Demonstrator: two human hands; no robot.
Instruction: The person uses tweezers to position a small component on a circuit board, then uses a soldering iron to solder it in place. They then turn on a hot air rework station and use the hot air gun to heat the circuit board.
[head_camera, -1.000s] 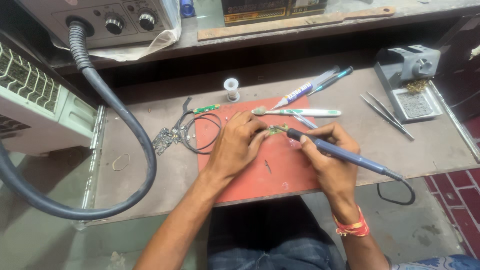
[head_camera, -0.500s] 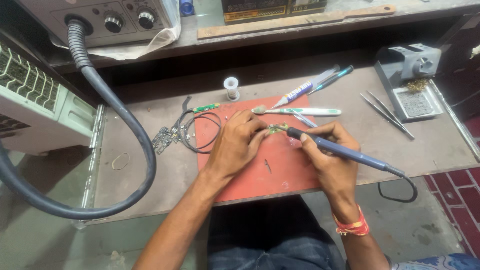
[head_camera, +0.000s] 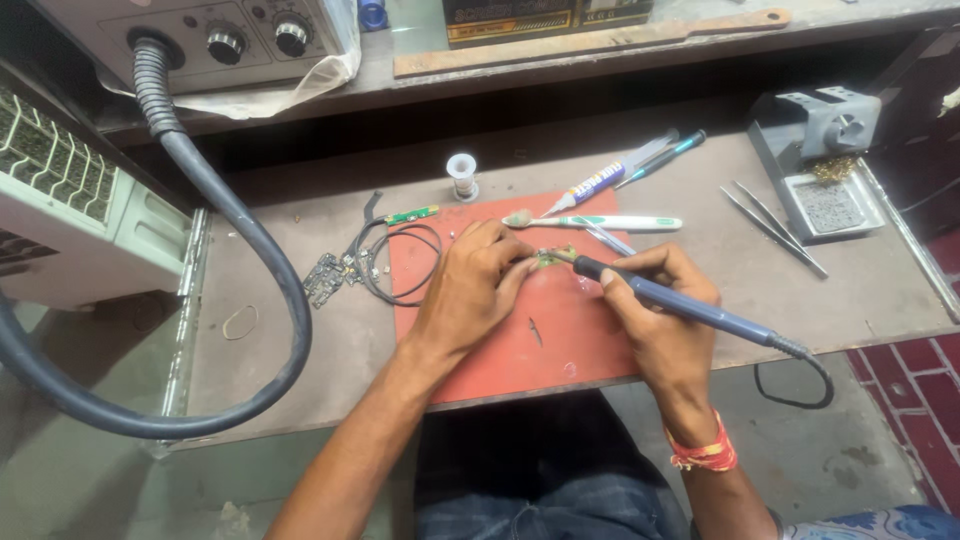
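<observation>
My right hand (head_camera: 668, 312) grips a blue soldering iron (head_camera: 690, 304) like a pen, its tip at a small green circuit board (head_camera: 553, 257) on a red mat (head_camera: 520, 345). My left hand (head_camera: 470, 290) rests on the mat with its fingertips pinching that small board. The board is mostly hidden by my fingers. A cord runs from the iron off the table's near edge.
A toothbrush (head_camera: 600, 222), tweezers (head_camera: 772, 225), a paste tube (head_camera: 590, 186) and a solder spool (head_camera: 461, 174) lie behind the mat. The iron stand (head_camera: 822, 160) sits at the right. Small boards and a wire loop (head_camera: 375, 262) lie left. A thick grey hose (head_camera: 230, 250) curves across the left.
The soldering iron's tip has slid slightly left toward the small board. My left hand has stayed in place on it.
</observation>
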